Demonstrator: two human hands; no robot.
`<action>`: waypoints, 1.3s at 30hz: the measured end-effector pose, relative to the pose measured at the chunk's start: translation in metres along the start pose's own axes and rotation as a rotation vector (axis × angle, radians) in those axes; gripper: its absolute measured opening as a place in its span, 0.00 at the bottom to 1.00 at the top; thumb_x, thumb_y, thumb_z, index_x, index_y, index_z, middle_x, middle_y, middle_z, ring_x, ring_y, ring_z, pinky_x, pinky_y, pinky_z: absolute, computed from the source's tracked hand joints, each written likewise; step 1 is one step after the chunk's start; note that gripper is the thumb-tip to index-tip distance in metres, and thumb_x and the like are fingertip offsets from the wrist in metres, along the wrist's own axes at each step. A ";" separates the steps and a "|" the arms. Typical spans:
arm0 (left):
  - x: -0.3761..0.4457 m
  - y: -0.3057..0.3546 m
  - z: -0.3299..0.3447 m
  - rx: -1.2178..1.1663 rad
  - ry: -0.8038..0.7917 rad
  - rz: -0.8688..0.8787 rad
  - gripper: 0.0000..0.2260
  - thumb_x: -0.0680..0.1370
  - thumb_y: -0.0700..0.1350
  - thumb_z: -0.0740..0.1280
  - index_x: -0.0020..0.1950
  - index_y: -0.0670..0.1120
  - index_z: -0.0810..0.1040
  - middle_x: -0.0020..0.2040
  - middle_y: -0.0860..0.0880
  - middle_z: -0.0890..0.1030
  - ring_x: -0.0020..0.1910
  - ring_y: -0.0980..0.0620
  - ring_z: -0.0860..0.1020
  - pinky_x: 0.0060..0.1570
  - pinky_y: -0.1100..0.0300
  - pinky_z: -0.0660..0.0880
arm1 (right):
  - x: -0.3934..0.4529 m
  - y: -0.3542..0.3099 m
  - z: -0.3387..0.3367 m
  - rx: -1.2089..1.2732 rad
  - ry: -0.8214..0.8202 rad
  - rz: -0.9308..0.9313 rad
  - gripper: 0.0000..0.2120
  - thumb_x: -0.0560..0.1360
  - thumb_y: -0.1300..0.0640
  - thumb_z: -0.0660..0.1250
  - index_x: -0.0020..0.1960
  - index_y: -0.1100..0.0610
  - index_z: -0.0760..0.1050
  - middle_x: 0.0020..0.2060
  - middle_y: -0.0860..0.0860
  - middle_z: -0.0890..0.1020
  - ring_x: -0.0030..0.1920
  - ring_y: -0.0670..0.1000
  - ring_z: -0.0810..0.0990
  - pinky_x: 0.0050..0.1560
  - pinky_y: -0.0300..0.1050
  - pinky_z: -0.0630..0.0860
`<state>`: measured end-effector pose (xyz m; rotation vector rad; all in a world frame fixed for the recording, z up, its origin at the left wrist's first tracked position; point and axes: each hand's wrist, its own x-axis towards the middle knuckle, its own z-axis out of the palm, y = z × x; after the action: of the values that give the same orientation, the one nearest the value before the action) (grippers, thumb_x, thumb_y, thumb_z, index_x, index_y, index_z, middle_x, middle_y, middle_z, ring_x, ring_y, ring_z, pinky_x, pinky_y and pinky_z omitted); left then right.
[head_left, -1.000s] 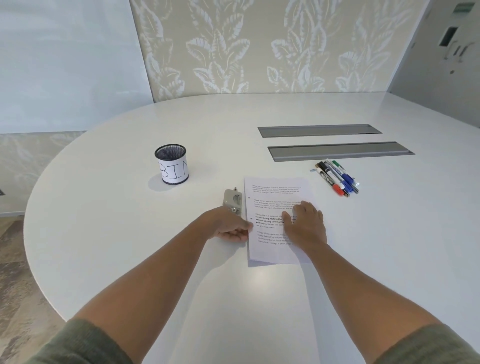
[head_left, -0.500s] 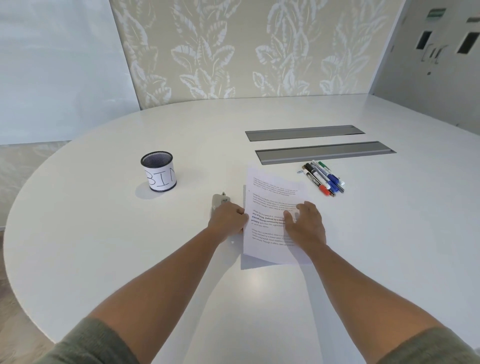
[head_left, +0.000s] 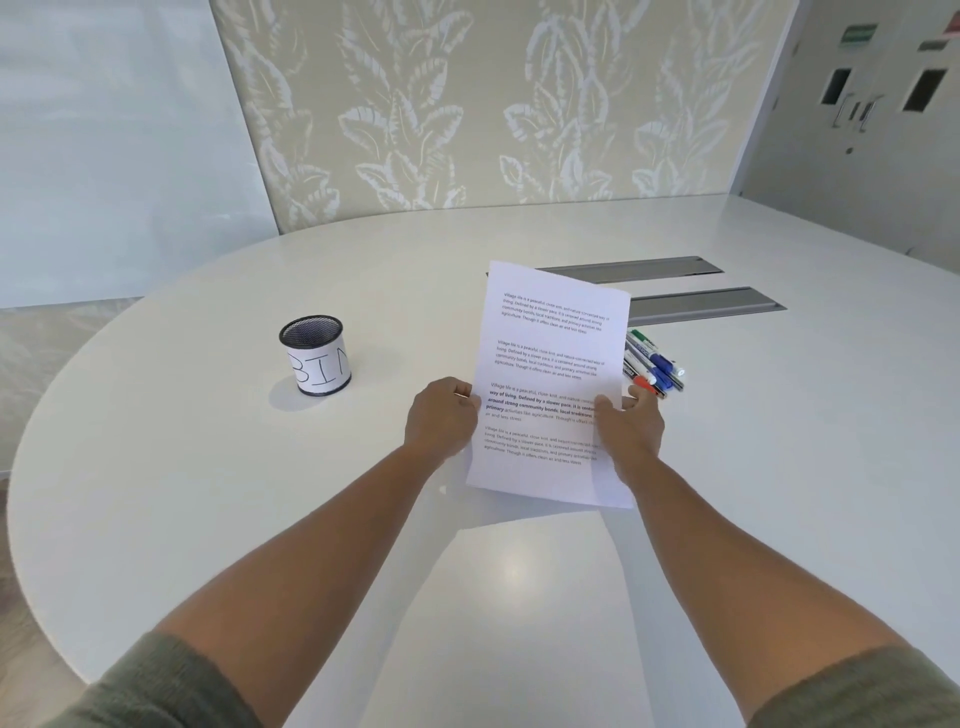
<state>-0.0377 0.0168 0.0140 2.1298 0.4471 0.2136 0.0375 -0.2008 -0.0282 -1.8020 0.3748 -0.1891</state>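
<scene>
A: where's the paper?
B: printed sheet (head_left: 550, 364) is off the surface (head_left: 208, 467), held between both hands and tilted up toward the camera. Four text blocks on it, third one partly bold.
A: grip?
B: left hand (head_left: 441, 418) is on the left edge at about mid-height, fingers curled round the edge and grasping the sheet. right hand (head_left: 631, 428) is on the right edge, thumb on the printed face and fingers behind, pinching it.
A: anything else in the left?
B: small glint at the knuckles. Can't tell what it is.
A: rest of the scene?
B: mesh cup (head_left: 316, 356) marked "BIN" stands upright, well left of the sheet. markers (head_left: 654, 364) lie in a bundle just right of the sheet, near the right hand's fingertips and partly hidden by the paper. Two grey slots (head_left: 701, 304) are set in the surface behind the sheet, and its top edge covers the left end of both. Sheet's shadow falls on the surface under its bottom edge.
</scene>
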 end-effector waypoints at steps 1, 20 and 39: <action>0.001 0.001 -0.001 -0.019 0.008 -0.003 0.08 0.78 0.45 0.62 0.53 0.48 0.80 0.47 0.50 0.83 0.41 0.44 0.83 0.37 0.49 0.83 | 0.000 -0.002 0.000 0.066 -0.004 0.013 0.26 0.75 0.55 0.68 0.72 0.54 0.67 0.62 0.52 0.77 0.56 0.53 0.79 0.52 0.44 0.74; 0.028 0.059 -0.007 -0.163 0.195 0.272 0.05 0.80 0.45 0.64 0.54 0.50 0.69 0.42 0.61 0.75 0.39 0.64 0.74 0.33 0.65 0.67 | -0.005 -0.071 0.002 0.156 0.061 -0.423 0.05 0.77 0.58 0.64 0.48 0.55 0.68 0.34 0.44 0.73 0.32 0.35 0.74 0.30 0.28 0.68; 0.016 0.001 0.043 0.210 -0.101 0.068 0.17 0.77 0.43 0.63 0.66 0.44 0.72 0.59 0.45 0.80 0.58 0.40 0.78 0.58 0.47 0.75 | -0.006 0.005 -0.013 -0.320 -0.149 -0.211 0.05 0.75 0.61 0.59 0.50 0.55 0.68 0.39 0.49 0.76 0.40 0.56 0.77 0.33 0.44 0.69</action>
<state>-0.0089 -0.0100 -0.0091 2.3515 0.3510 0.0997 0.0275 -0.2114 -0.0296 -2.1579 0.1108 -0.1466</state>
